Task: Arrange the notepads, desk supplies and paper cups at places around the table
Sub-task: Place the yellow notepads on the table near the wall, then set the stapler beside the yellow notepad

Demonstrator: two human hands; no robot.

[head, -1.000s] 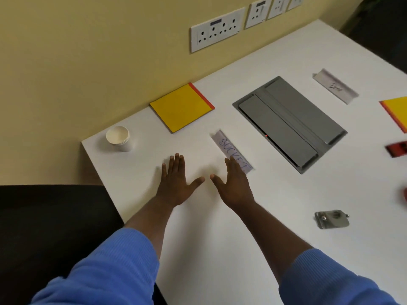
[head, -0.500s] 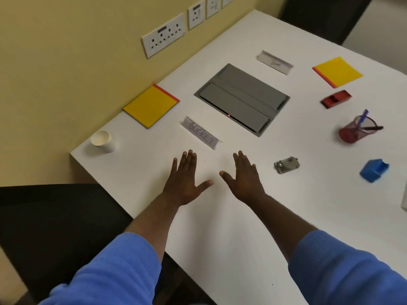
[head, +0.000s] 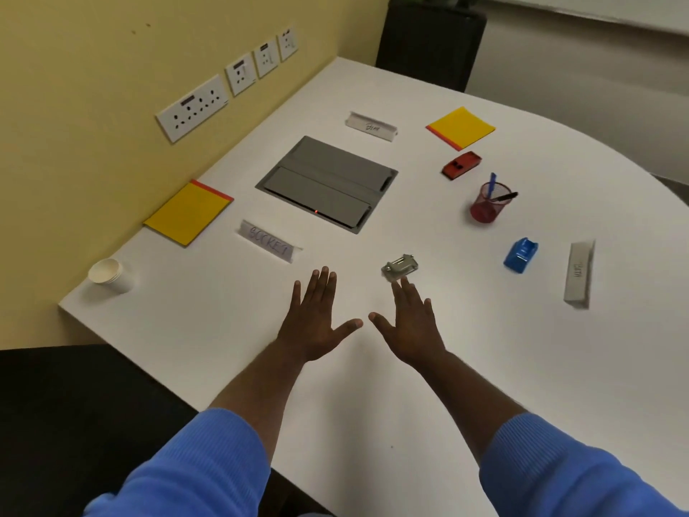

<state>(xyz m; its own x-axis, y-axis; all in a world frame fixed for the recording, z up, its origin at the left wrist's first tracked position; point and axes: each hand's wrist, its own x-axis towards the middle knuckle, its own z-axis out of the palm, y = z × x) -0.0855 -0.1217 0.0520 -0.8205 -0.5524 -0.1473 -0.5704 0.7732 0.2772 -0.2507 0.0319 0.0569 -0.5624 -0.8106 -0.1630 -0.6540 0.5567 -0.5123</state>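
- Head view: both hands flat and spread wide over the white table [head: 466,367], palms down, holding nothing. Left hand [head: 317,322] and right hand [head: 410,326] are side by side, thumbs nearly meeting.
- Right fingertips [head: 404,283] sit just beside a small metal stapler [head: 400,267], maybe touching it, can't tell. It looks dense and rigid for its size, so pinch it across the long sides.
- Left of the hands there's a stack of paper cups [head: 109,276] at the near-left corner. Super light and crushable I'd guess, so hold the stack gently around the wall, low down.
- Yellow notepad [head: 188,212] by the wall, with a "SOCKET" name card [head: 269,243] near it. The pad probably bends a bit, so slide a thumb under an edge.
- Far right: second notepad [head: 461,128], another card [head: 371,125], red stapler-ish thing [head: 461,165], mesh pen cup [head: 489,207] with pens sticking out. It would tip easily, so grab it by the rim or around the body.
- Right side: blue sharpener-looking thing [head: 521,255] and a third card [head: 579,274].
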